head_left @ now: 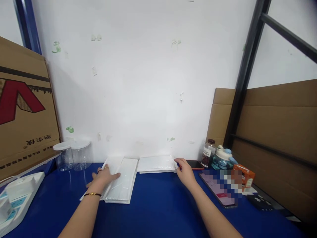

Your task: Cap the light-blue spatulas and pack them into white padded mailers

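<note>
On the blue table (158,205) my left hand (102,178) lies flat with fingers spread on a stack of white padded envelopes (122,183) at centre left. It wears rings and a dark bracelet. My right hand (184,170) reaches forward to a second white stack (156,163) near the wall and pinches its right edge with thumb and fingers.
Two clear lidded jars (73,155) stand at the back left beside a large cardboard box (22,109). White boxes (17,195) lie at the left edge. At right are a phone (195,164), a small bottle (208,152), a blue water bottle (223,158), an orange box (245,177) and cardboard sheets (277,132).
</note>
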`<state>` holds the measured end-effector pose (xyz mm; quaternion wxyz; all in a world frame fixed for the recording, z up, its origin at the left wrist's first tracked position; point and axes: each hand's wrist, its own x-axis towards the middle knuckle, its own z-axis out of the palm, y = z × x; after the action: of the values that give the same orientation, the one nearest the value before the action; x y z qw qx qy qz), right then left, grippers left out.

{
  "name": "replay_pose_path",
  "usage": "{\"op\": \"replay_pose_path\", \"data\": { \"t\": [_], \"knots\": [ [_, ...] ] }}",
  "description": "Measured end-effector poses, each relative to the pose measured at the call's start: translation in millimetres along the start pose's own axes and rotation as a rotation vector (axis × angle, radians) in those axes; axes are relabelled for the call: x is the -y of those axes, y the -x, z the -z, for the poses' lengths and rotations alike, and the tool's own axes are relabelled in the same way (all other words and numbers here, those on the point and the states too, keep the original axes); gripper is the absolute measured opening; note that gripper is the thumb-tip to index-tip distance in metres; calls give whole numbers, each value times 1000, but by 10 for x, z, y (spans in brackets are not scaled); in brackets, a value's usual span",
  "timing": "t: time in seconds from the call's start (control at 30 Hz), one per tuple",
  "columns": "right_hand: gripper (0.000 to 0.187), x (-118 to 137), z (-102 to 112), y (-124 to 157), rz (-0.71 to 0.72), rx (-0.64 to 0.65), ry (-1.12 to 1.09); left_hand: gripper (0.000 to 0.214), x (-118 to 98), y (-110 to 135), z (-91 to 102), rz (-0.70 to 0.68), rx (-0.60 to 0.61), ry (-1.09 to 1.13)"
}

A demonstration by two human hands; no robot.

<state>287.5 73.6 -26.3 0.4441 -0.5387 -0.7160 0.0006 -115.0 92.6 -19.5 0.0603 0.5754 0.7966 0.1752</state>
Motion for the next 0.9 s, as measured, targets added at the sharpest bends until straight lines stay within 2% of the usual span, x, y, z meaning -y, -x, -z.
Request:
{"op": "replay_pose_path", "data": {
  "t": [0.07,0.13,0.27,0.43,0.5,0.57,0.63,0.7,0.77,0.83,0.9],
  "knots": [
    [42,145,47,100,-31,-33,-85,83,220,-39,18,40,44,25],
    [38,266,62,221,-74,-41,-150,80,324,-16,24,54,35,32],
    [36,410,40,423,-127,15,-224,73,305,119,95,10,-47,17],
    [30,467,-5,457,-166,33,-390,69,230,218,401,-17,-120,8],
    [29,492,-6,431,-267,52,-566,71,125,299,537,-126,-114,70],
    [36,530,8,413,-432,122,-845,72,-73,454,607,-319,-50,174],
    [44,569,25,412,-589,255,-1149,72,-341,672,581,-592,72,239],
    [48,591,34,425,-682,407,-1360,73,-614,903,477,-776,196,266],
    [44,577,29,440,-718,491,-1442,74,-825,1085,350,-873,317,277],
    [38,527,18,448,-738,477,-1454,75,-942,1180,261,-913,384,273],
    [39,460,6,442,-766,434,-1455,76,-991,1193,249,-922,389,243]
  ]
}}
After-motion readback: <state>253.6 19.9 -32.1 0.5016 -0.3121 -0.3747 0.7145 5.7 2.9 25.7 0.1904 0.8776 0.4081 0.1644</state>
